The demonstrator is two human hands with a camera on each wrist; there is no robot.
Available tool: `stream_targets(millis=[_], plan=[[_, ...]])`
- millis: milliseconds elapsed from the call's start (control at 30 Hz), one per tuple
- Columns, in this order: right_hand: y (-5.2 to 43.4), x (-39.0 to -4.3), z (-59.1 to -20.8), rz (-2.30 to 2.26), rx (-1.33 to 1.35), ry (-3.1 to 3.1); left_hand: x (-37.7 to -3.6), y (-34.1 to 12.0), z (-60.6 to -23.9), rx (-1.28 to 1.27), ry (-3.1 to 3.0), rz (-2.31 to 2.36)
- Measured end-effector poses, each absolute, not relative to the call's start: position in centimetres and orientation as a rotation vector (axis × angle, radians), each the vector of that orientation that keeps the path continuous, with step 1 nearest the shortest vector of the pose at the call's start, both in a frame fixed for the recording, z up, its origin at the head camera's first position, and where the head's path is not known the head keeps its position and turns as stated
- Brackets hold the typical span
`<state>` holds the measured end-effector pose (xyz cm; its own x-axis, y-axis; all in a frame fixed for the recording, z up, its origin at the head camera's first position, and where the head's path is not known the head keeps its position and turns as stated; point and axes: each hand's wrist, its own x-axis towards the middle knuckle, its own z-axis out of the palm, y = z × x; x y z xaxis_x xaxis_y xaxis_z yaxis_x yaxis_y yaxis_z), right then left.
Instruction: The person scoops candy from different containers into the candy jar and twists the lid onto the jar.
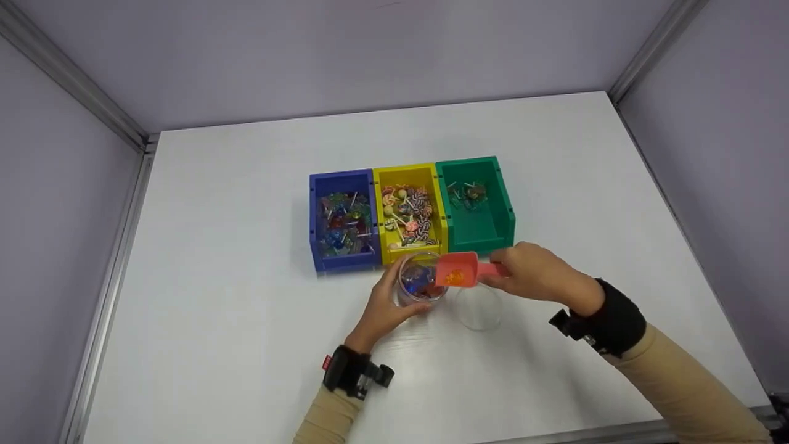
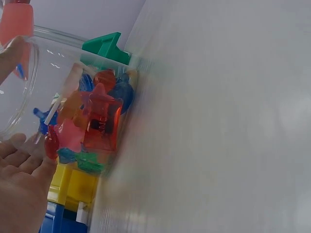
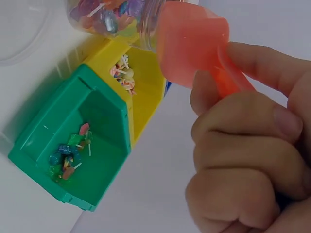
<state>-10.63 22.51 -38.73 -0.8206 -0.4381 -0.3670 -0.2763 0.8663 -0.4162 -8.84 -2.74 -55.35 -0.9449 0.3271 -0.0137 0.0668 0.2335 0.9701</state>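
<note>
My left hand (image 1: 387,305) grips a clear plastic cup (image 1: 421,277) that holds coloured wrapped candies (image 2: 99,119) and stands on the white table in front of the yellow bin. My right hand (image 1: 535,271) holds the handle of a red scoop (image 1: 459,269), whose bowl hangs at the cup's right rim with an orange candy in it. In the right wrist view the scoop (image 3: 192,48) sits against the cup's side and my fingers (image 3: 243,160) curl round its handle. A second clear cup (image 1: 479,306) stands empty just below the scoop.
Three bins stand in a row behind the cups: a blue bin (image 1: 342,221) full of wrapped candies, a yellow bin (image 1: 410,211) of lollipops, and a green bin (image 1: 478,203) with a few candies. Grey walls and metal rails enclose the white table (image 1: 246,345).
</note>
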Motion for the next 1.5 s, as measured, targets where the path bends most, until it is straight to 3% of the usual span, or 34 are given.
stream_targets(millis=[1500], plan=[[22.0, -8.8, -37.2, -0.454, -0.511, 2.662, -9.2, -3.4, -54.9, 0.350, 2.308, 1.967]])
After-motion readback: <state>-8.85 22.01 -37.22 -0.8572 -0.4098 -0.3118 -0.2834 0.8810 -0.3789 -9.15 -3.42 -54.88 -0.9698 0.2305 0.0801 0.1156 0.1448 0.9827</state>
